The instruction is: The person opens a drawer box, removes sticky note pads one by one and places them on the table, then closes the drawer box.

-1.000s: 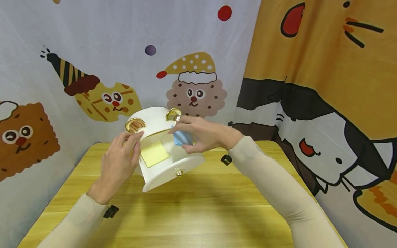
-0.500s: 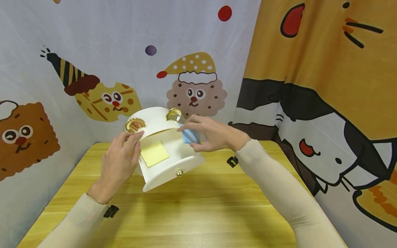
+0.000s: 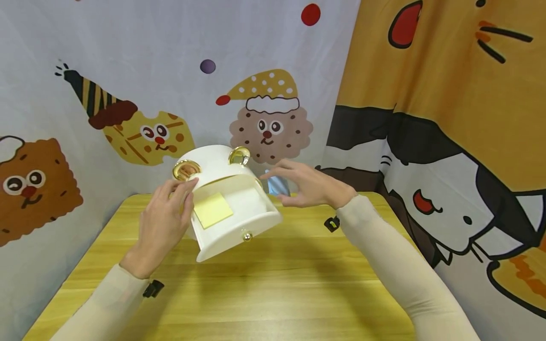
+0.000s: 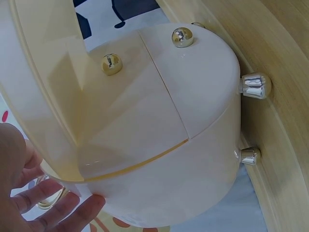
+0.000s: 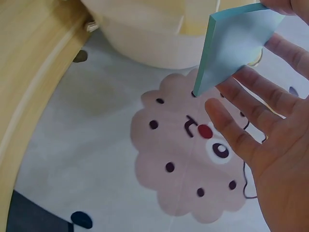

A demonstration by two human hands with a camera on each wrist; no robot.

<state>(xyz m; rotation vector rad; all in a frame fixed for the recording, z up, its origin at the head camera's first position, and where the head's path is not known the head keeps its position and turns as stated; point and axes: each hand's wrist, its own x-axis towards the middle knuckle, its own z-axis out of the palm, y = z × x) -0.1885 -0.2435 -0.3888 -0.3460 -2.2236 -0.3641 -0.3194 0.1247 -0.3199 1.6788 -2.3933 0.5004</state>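
Observation:
In the head view a white alarm-clock-shaped box with gold bells stands on the table. Its curved drawer is pulled out, a gold knob on the front. A pad of yellow sticky notes lies in the drawer's left part. My left hand rests its fingertips against the box's left edge, fingers spread in the left wrist view. Right of the box, my right hand pinches a pad of blue sticky notes between thumb and fingers, raised and apart from the drawer.
The wooden table reaches back to a printed curtain with cartoon figures. An orange curtain hangs at the right side. Short metallic feet show beneath the box.
My right hand has moved right with the blue sticky notes, from over the drawer to beyond its right side. My left hand and the box stay in place.

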